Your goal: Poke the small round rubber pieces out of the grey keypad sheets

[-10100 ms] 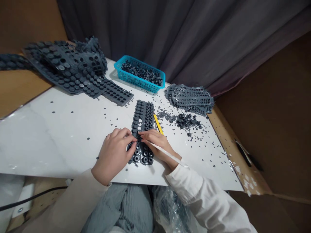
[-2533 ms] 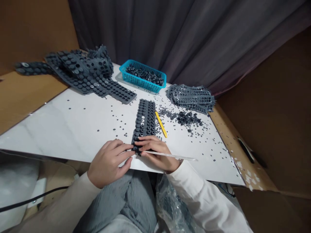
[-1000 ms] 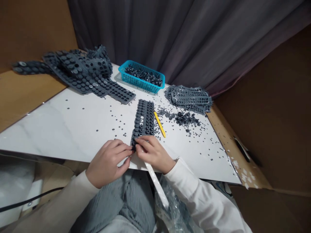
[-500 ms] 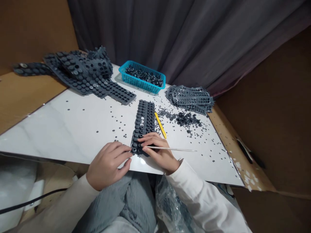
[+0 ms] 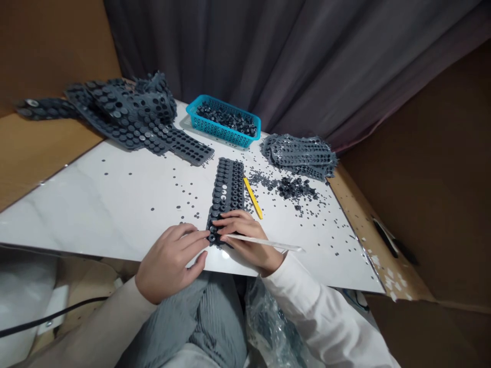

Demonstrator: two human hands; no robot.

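A dark grey rubber sheet (image 5: 229, 186) with rows of round moulded parts lies lengthwise before me on the white table. My left hand (image 5: 172, 260) rests at its near left corner, index fingertip touching the edge, thumb and fingers apart. Over the sheet's near end, my right hand (image 5: 245, 237) holds a thin pale tweezers-like tool (image 5: 274, 242) between thumb and fingers. The tool's tip is hidden behind the fingers, at the round parts. Just right of the sheet lies a yellow-handled tool (image 5: 253, 198).
A blue basket (image 5: 222, 134) of small black parts stands at the back. Rubber sheets are heaped at the left (image 5: 126, 115) and stacked at the right (image 5: 299, 155). Loose black pieces (image 5: 295, 189) and tiny discs are scattered over the table (image 5: 95, 220).
My right hand has shifted slightly left and the tool has turned, its back end lower and its flat side showing wider. My left hand has barely moved.
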